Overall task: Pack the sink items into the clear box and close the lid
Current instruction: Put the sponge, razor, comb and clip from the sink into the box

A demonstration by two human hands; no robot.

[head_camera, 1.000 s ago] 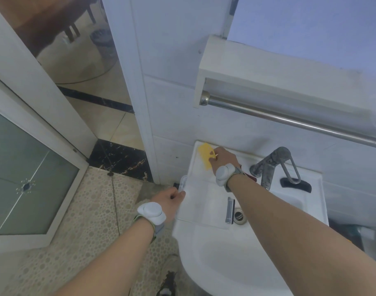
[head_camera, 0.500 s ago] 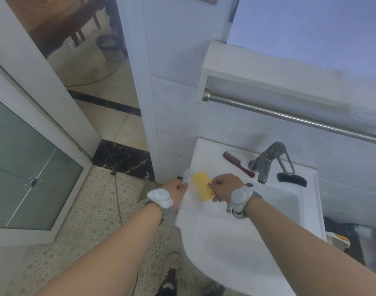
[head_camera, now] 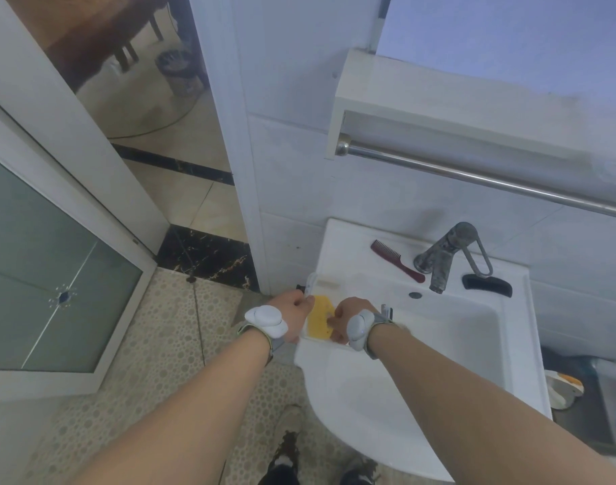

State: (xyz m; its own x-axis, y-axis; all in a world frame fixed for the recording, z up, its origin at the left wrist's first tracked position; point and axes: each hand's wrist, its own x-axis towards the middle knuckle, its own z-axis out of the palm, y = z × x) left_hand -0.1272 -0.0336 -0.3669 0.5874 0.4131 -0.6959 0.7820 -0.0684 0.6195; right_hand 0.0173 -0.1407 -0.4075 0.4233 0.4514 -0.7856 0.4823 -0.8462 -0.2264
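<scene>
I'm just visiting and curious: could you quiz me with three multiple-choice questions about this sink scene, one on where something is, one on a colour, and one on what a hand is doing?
1. Where does the dark red comb lie?
A. In the basin
B. On the sink ledge left of the faucet
C. On the floor

2. What colour is the flat item in the right hand?
A. Yellow
B. Green
C. Blue

3. What is the left hand doing?
A. Hanging free
B. Turning the faucet
C. Gripping the edge of the clear box

Answers:
1 B: the dark red comb rests on the sink ledge, left of the faucet.
2 A: the right hand holds a yellow item over the clear box.
3 C: the left hand is closed on the box's left edge.
</scene>
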